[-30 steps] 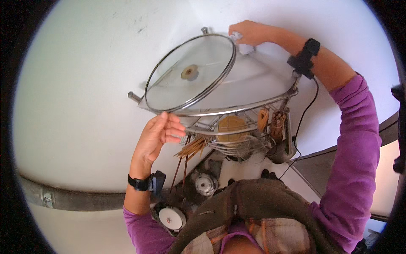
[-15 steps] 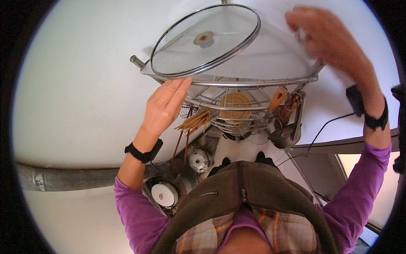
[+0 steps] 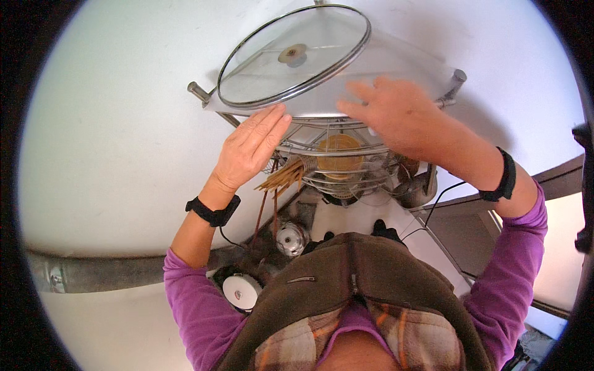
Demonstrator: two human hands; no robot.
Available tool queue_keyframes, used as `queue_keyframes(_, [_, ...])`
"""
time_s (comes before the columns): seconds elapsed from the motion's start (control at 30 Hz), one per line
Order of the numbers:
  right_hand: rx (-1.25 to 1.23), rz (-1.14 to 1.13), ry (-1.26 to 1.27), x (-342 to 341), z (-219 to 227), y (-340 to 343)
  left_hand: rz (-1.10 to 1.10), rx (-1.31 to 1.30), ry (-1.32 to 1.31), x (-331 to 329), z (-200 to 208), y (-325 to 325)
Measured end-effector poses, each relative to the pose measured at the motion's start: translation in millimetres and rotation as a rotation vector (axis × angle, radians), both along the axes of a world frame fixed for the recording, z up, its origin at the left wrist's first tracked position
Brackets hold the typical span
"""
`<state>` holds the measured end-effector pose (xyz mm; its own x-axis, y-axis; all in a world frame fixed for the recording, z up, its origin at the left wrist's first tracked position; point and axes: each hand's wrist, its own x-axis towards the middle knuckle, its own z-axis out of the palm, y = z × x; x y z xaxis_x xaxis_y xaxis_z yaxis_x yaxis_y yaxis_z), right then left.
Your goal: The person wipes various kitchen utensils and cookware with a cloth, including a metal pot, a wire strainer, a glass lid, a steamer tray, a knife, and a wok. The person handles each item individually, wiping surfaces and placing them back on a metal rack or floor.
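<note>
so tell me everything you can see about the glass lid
The lid is round and clear, looks like glass, with a shiny metal-looking rim and a round, pale tan knob at its middle. It looks whole. It is at the left of the rack's top shelf; whether flat or leaning is unclear. The left hand's fingertips are at its near edge, perhaps touching.

White wall [image 3: 111, 136] rose above the grey band [image 3: 117, 272]. Cream surface [image 3: 111, 315] sat below the band, pale floor strip [image 3: 348, 217] well right of it. Grey-brown panel [image 3: 461, 241] stood farther right of the band, bright pale area [image 3: 560, 247] beyond that. Light was soft; wall looked bluish-white far right of the band, duller directly above.
</note>
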<state>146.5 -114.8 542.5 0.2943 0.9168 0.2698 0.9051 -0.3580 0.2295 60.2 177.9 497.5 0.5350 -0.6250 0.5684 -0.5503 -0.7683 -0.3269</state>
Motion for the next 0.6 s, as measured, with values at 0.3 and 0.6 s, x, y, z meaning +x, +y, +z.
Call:
queue_keyframes(0.3, [0.384,-0.037,-0.142,-32.5,-10.8,-23.7,0.055,-0.120,0.124,0.0,4.1,-12.0])
queue_keyframes(0.6, [1.009,-0.490,-0.167,-9.2,20.5,-125.1,0.111,-0.152,0.083,-9.9,8.9,-8.5])
